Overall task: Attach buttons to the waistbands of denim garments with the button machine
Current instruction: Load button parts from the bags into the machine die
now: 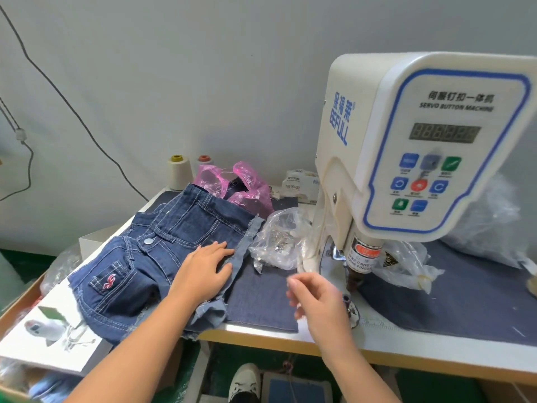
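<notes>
One pair of dark denim shorts (162,251) lies at the left end of the table (261,337), a silver button (148,241) already on its waistband. The left hand (203,269) rests flat on it, fingers straight. The right hand (316,298) hovers over the denim mat (261,295), fingers loosely curled, holding nothing visible. Just right stands the white button machine (412,146); a clear bag of buttons (279,239) sits between.

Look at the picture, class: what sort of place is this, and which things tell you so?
Probably a garment workshop. A servo button machine stands on the table, denim shorts with a metal button lie under the left hand, and thread cones stand by the wall.
</notes>
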Available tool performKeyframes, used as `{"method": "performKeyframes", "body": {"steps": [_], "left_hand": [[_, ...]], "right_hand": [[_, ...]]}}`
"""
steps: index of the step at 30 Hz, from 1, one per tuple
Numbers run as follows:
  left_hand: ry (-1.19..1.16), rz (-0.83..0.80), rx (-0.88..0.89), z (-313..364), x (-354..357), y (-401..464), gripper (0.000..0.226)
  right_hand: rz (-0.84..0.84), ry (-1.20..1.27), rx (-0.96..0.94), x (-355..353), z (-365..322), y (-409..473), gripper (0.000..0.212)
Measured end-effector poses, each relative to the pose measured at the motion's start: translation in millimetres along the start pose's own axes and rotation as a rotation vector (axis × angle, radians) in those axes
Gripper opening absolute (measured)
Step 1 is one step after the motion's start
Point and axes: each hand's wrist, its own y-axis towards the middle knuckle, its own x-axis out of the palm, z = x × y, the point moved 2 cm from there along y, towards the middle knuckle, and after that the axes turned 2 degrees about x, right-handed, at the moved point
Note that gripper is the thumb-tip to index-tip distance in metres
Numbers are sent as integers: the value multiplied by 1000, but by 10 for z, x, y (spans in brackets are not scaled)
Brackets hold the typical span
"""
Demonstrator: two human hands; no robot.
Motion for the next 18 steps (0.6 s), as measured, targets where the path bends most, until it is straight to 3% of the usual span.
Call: {"method": "performKeyframes", "body": {"steps": [7, 10, 13, 16, 18], "left_hand": [[-4, 33, 1, -6, -1, 15, 40], [53, 48, 15, 46, -40, 0, 37], [83, 205, 226, 367, -182, -40, 26], [-180, 187, 441, 990, -188, -228, 15], [-391, 88, 438, 1394, -53, -369, 18]], "right_hand": [[217, 37, 246, -809, 162, -202, 11], [186, 77, 291, -935, 147, -128, 12], [105, 125, 370, -940, 150, -45, 11], [76, 199, 441, -909, 167, 6, 10], [68, 254, 449, -898, 183, 15, 14]]}}
